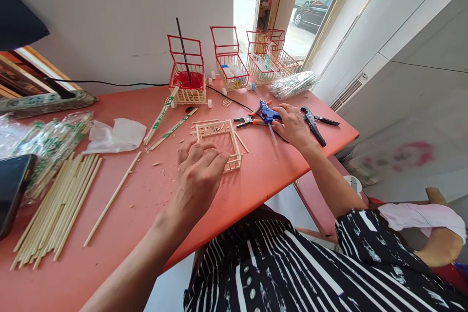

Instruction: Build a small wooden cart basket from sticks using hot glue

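Observation:
My left hand (pixel 200 170) is closed with its fingers curled over the near left side of a small openwork frame of wooden sticks (pixel 234 142). The frame rests on the orange table, and part of it is hidden beneath my fingers. A blue hot glue gun (pixel 268 113) lies to the right, a clear glue stick pointing out of its back end. My right hand (pixel 293 126) has its fingers bent around the gun's handle. Pliers with orange handles (pixel 249 120) lie just left of the gun, and black-handled cutters (pixel 314 122) are beyond my right hand.
Stick-built carts with red handles, one (pixel 187 92) holding a red container and brush, stand along the back. Loose chopsticks (pixel 60 204), wrapped packs (pixel 47 139) and a phone (pixel 14 190) lie left. A plastic-wrapped bundle (pixel 294 85) lies back right; a power strip (pixel 47 102) back left.

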